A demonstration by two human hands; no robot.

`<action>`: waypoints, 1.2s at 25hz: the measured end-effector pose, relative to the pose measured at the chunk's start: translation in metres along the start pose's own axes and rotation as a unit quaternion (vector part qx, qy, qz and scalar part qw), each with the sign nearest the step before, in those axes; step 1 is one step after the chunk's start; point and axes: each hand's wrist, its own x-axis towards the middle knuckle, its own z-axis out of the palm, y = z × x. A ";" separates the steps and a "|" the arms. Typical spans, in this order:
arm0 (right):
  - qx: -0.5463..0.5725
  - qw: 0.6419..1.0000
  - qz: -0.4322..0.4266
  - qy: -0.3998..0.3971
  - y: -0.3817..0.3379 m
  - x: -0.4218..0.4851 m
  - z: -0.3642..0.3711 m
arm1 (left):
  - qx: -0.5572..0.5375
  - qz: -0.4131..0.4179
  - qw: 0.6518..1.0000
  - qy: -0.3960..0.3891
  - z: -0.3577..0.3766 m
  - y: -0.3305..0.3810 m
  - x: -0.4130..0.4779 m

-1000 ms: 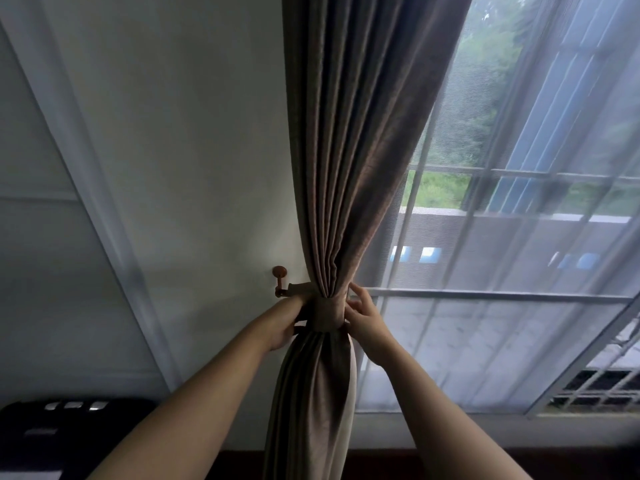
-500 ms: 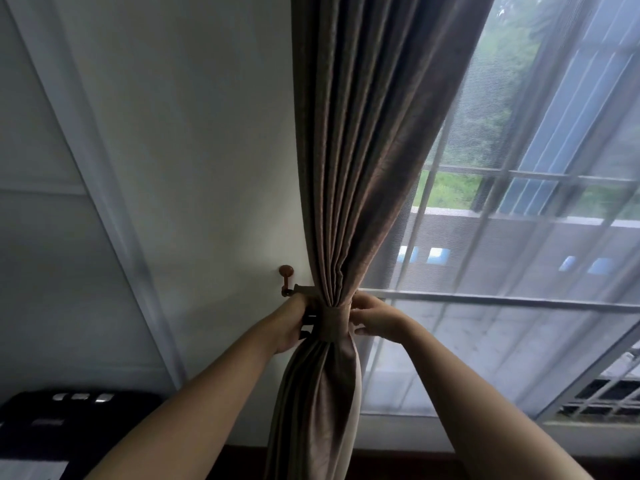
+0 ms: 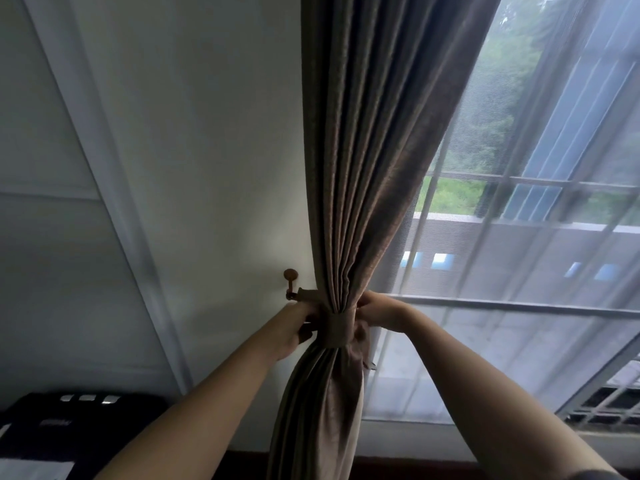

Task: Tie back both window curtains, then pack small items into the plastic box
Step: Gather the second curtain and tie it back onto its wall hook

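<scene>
A brown curtain (image 3: 374, 140) hangs in the middle, gathered at waist height by a matching tieback band (image 3: 337, 329). The band runs left to a small brown wall hook (image 3: 290, 284). My left hand (image 3: 294, 327) grips the band's left side just below the hook. My right hand (image 3: 379, 311) holds the band and curtain fold on the right, fingers tucked behind the fabric. The plastic box and the second curtain are out of view.
A sheer white curtain (image 3: 519, 237) covers the window (image 3: 540, 306) on the right. A white wall (image 3: 207, 150) with a slanted trim strip is on the left. A dark device (image 3: 69, 431) sits low at the left.
My right hand has turned from below the band to its right side, wrist higher. The view has shifted slightly right. My left hand stays on the band by the hook.
</scene>
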 end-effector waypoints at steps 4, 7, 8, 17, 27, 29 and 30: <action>-0.019 0.998 0.013 -0.058 -0.008 0.003 -0.008 | 0.003 -0.014 1.000 0.024 0.001 0.001 -0.004; 0.030 0.999 0.019 -0.035 -0.007 0.006 -0.009 | 0.020 -0.019 0.999 0.021 -0.002 0.001 -0.005; 0.074 0.997 0.012 -0.017 -0.008 0.005 -0.007 | 0.023 -0.021 0.999 0.017 -0.002 0.002 -0.005; 0.180 0.968 -0.100 0.142 -0.009 -0.010 -0.002 | 0.023 0.011 1.000 -0.002 0.004 0.005 -0.010; -0.050 0.993 0.006 0.107 0.010 -0.026 -0.016 | 0.072 0.064 0.995 -0.011 0.025 0.000 -0.013; -0.078 0.985 -0.004 0.152 -0.004 -0.028 -0.021 | 0.081 0.071 0.994 -0.001 0.023 -0.002 -0.009; -0.082 0.983 -0.009 0.166 -0.007 -0.028 -0.020 | 0.078 0.075 0.994 0.005 0.022 -0.003 -0.006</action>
